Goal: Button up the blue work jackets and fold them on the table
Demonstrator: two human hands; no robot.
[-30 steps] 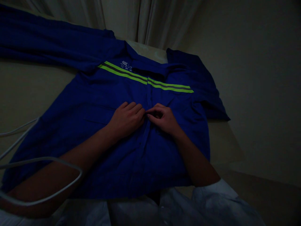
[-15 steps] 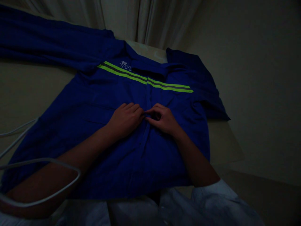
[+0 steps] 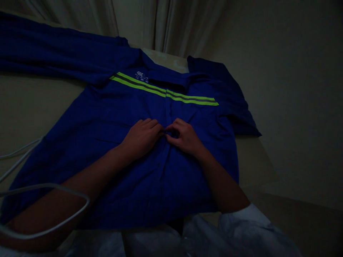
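Barely shifted, the work jacket [image 3: 93, 107], spread toward the table's [image 3: 166, 59] far edge, is pinched by the right hand [image 3: 186, 137], fingers nearly closed. The left hand's [image 3: 143, 137] grip cannot be told.

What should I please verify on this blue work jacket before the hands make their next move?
1. Blue work jacket lying front up on the table: ok.
2. Left hand at the front placket: ok.
3. Right hand meeting it there: ok.
4. Both halves of the reflective stripe level where they meet: ok.
5. Grip on the cloth between the hands: cannot tell; too small and dark.
6. White cable clear of the left forearm: cannot tell; it crosses in front of it in this view.
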